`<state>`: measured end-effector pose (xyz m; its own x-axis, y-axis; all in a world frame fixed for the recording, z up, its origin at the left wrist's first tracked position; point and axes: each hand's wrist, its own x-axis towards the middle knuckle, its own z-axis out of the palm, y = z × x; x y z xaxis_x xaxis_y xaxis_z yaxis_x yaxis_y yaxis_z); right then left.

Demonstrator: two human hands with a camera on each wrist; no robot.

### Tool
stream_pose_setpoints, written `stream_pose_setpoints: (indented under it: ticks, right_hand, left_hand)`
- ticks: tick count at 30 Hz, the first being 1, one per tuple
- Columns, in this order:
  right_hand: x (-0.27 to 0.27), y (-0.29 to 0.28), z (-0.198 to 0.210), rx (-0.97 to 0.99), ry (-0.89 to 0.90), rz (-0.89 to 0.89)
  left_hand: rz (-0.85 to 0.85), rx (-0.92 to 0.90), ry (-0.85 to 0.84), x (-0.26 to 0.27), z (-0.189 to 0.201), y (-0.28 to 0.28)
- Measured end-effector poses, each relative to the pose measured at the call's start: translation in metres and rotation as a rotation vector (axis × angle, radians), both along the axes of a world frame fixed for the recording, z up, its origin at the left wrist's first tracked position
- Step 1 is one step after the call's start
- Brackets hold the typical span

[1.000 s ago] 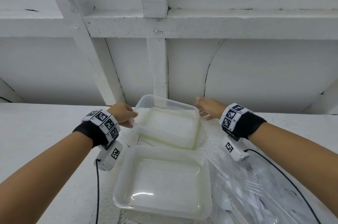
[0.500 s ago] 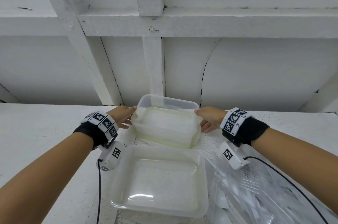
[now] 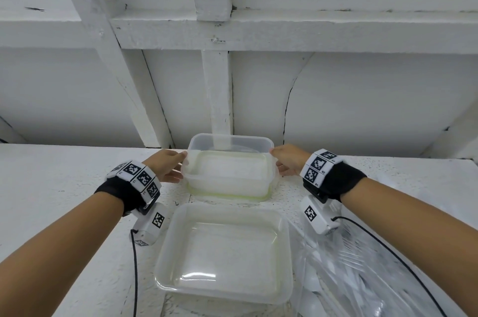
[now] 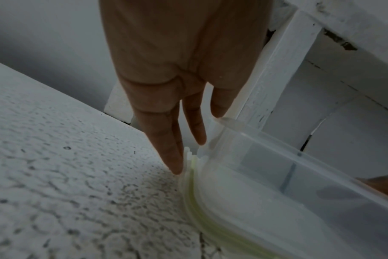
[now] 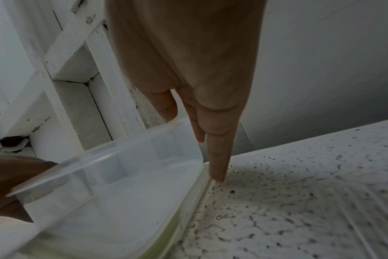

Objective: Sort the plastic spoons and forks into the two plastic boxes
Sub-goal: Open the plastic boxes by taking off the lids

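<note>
Status: preparation stage; no sorting is visible yet.

We hold the far plastic box at 12 o'clock on the white table, one hand at each short end. Our left hand lies against the box's left end with fingers extended and nearly straight, the thumb at the rim and the fingertips down at the base. Our right hand mirrors this on the right end, with fingers straight and reaching down to the base edge. Neither hand wraps the box; we judge the hold to be a flat press from both sides. The box appears to sit on a green-edged lid; whether it is being lifted off we cannot tell.

The near plastic box stands at 6 o'clock, just beside the far one, with nothing inside. The far box is likewise without cutlery.

The plastic spoons and forks lie at 4 o'clock in a clear wrapper, touching the near box's right side.

Remaining: position the far box, open the wrapper, and distribute every spoon and fork, one kind per box.
</note>
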<state>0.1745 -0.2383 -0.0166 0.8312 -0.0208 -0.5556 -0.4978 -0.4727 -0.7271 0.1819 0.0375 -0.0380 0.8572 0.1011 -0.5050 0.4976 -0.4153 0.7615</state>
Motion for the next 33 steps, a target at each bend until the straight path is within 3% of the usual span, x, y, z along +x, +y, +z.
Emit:
stream_pose_setpoints:
  ticks: [7,11,16,22,33]
  right_hand:
    - [-0.059,-0.017,0.027,-0.114,-0.189,0.158]
    - [-0.113,-0.028,0.030,-0.074,-0.085,0.241]
    - [-0.157,-0.027,0.017,-0.032,0.061,0.221]
    - [-0.171,-0.010,0.004,0.011,0.104,0.123]
    - [-0.167,0.002,0.002,-0.161,0.019,0.209]
  left_hand:
    - [-0.091,0.149,0.089,-0.036,0.011,0.014]
    - [-0.154,0.161,0.183,-0.080,0.011,0.022]
    - [-0.212,0.064,0.259,-0.125,0.006,0.021]
    - [-0.117,0.011,0.187,-0.141,0.002,0.016]
    - [0.019,-0.047,0.158,-0.141,0.006,0.015]
